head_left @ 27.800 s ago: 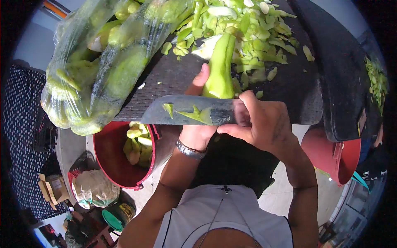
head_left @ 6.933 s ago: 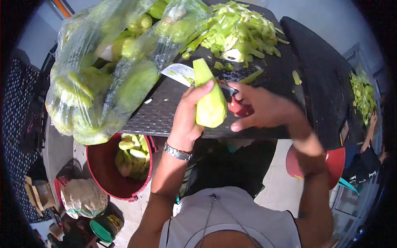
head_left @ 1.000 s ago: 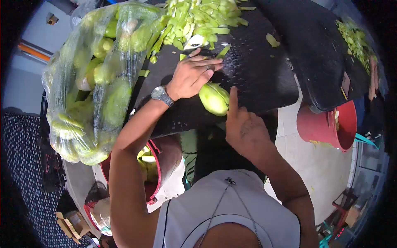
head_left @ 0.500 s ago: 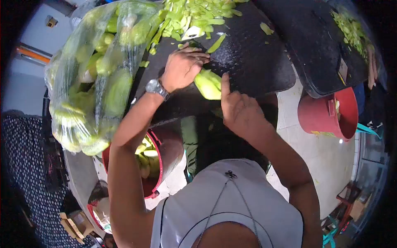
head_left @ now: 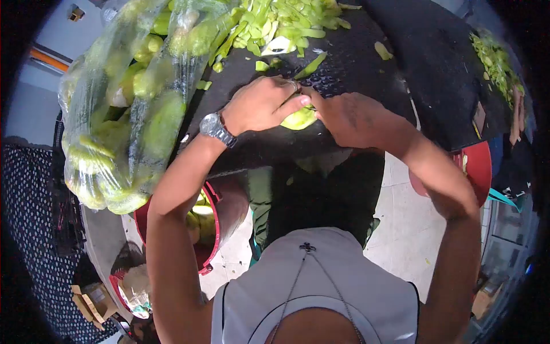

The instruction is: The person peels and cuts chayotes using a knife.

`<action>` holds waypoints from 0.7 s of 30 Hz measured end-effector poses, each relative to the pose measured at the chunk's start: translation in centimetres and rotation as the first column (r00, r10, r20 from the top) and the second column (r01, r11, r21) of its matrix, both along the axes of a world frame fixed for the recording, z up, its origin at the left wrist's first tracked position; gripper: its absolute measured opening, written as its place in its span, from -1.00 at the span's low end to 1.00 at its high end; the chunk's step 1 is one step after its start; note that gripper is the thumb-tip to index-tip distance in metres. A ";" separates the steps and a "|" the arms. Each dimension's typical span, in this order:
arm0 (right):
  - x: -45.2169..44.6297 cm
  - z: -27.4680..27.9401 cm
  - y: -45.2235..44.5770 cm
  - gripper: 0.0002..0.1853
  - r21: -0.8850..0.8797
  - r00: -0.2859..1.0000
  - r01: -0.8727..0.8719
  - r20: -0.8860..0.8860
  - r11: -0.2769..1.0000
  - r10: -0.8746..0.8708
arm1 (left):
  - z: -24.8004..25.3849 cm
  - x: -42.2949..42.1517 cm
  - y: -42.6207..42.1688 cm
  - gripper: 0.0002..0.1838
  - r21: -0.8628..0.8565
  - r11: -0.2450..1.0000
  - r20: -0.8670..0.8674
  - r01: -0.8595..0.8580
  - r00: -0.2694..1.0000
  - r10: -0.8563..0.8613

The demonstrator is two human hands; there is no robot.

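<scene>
A pale green vegetable lies at the near edge of the dark board, mostly covered by my hands. My left hand, with a watch at the wrist, closes over its left and upper side. My right hand has curled fingers against its right side, and its fingertips meet those of my left hand. The fingertips of both hands are partly hidden. Behind them lies a green strip, and farther back a heap of green peelings.
A clear plastic bag of green vegetables stands at the left. Below the board are a red bucket with green pieces and another red bucket at the right. A person's hand is by more peelings at far right.
My right hand has moved up and turned inward, from pointing at the vegetable with one finger to meeting my left hand over it. Less of the vegetable shows now.
</scene>
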State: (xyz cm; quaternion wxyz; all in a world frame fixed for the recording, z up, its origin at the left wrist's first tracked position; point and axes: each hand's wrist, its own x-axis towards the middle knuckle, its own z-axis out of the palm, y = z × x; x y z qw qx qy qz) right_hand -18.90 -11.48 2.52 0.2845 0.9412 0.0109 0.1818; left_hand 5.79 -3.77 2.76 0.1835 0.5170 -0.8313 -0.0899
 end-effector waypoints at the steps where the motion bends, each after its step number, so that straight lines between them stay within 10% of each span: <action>1: -0.1 -1.1 -0.6 -0.53 0.127 0.999 -0.015 -0.044 0.992 0.021 | -0.2 0.1 -0.2 -0.39 -0.017 1.000 -0.006 0.002 1.000 -0.002; 7: -0.5 -2.1 -1.6 -0.41 0.387 0.995 -0.042 -0.063 0.921 0.072 | -0.2 -0.8 0.4 -0.18 -0.030 0.999 0.080 -0.026 0.996 0.028; 14: -0.9 0.8 -0.9 -0.53 -0.121 0.997 0.072 0.034 0.990 -0.068 | 0.7 -1.3 1.4 -0.23 0.103 0.986 0.055 -0.134 0.990 0.128; 16: -1.2 0.6 -1.1 -0.58 0.182 0.992 0.120 -0.068 0.976 -0.109 | -0.5 -0.5 1.6 -0.26 -0.003 0.997 0.002 -0.083 0.997 0.083; 18: -1.8 0.3 -0.6 -0.60 0.023 0.989 0.142 -0.033 0.990 -0.141 | -1.3 -0.5 1.8 -0.27 -0.056 0.997 -0.005 -0.049 0.999 0.049; 21: -1.1 0.4 -0.8 -0.65 0.299 0.947 0.289 -0.232 0.909 -0.224 | -0.9 -0.7 1.5 -0.28 -0.060 0.997 0.036 -0.044 0.998 0.046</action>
